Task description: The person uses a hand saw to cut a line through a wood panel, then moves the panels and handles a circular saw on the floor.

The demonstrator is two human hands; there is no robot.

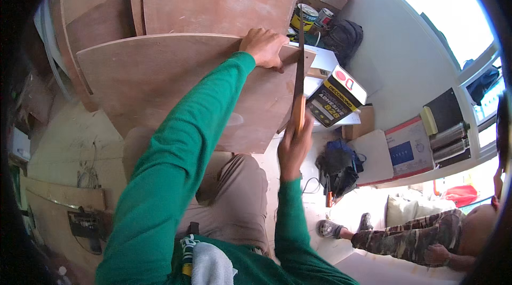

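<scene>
While the left hand hooked its fingers over the curved-edged brown wooden board before the knees, the right hand closed its own around the orange-handled dark saw; sawing apparently remained (cut depth was hidden), the end unsevered.

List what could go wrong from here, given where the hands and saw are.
Cut fingers: the bare left hand holds the board by its top edge, close to the saw in the right hand; a slip might reach it.

Knocked tin: the black tin appears just right of the saw, though depth is hard to judge, so a stray stroke might bump it.
</scene>
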